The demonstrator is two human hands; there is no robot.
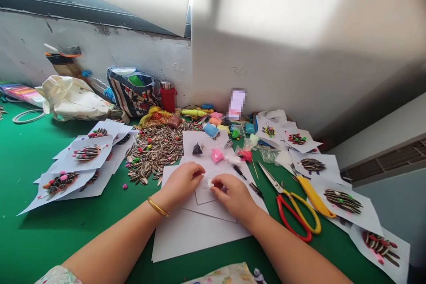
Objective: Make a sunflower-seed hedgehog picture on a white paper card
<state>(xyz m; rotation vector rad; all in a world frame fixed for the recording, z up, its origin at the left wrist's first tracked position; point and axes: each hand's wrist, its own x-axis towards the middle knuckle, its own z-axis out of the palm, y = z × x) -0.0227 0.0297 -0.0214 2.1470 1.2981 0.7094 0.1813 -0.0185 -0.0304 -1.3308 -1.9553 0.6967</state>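
Note:
My right hand pinches a small white lump, apparently modelling clay, above a small sheet of white paper with a faint pencil drawing. Opposite it, my left hand, a gold bangle at its wrist, is closed at the sheet's left side. Its fingers are curled together, and I cannot see whether anything is between them. Larger white sheets lie underneath. Just beyond my hands are a pink clay lump, a black clay lump and a black pen.
Striped sunflower seeds form a pile at the back left. Scissors and a yellow utility knife lie to the right. Seed-covered picture cards are on both sides. Bags and a red flask stand against the wall.

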